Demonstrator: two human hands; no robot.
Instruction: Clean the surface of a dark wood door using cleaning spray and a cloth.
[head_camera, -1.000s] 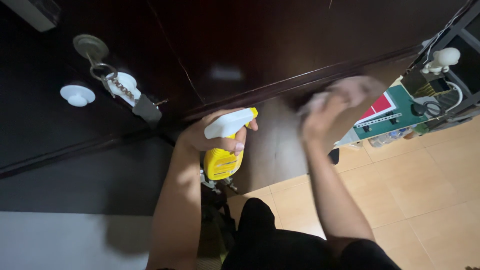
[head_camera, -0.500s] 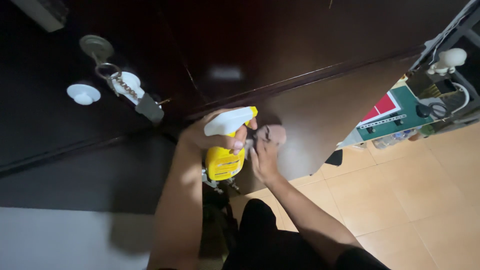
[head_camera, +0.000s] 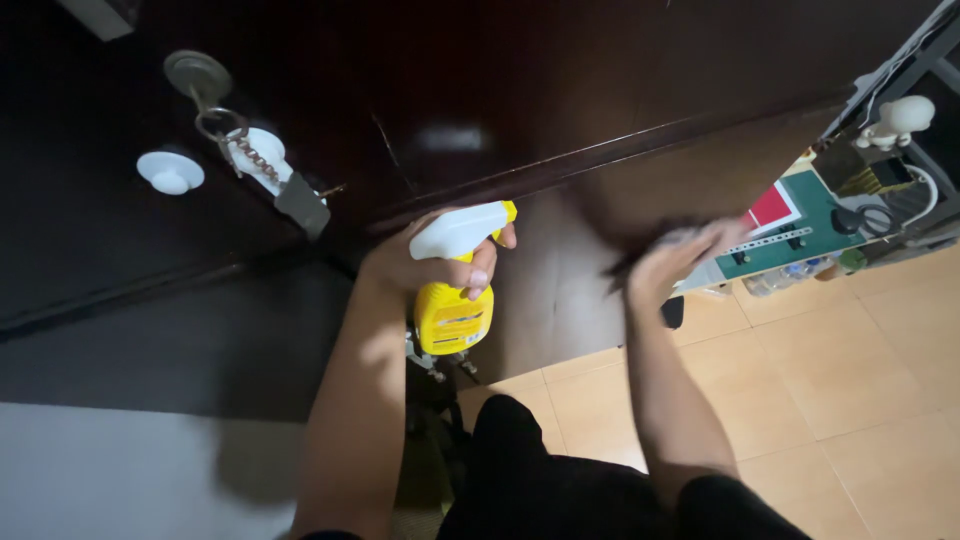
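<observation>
Right hand (head_camera: 668, 262) swung rightward; left hand (head_camera: 430, 265) grips spray bottle (head_camera: 452, 300).

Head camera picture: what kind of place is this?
Probably a room in a home: a dark wooden door with keys hanging from its lock, tan floor tiles, and a cluttered shelf nearby.

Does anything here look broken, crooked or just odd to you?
One thing: a thin pale crack or scratch runs slantwise across the dark wooden door, above the left hand that grips the yellow spray bottle. The right hand is blurred against the lower panel, so what it holds is unclear. Nothing looks spilled.
</observation>
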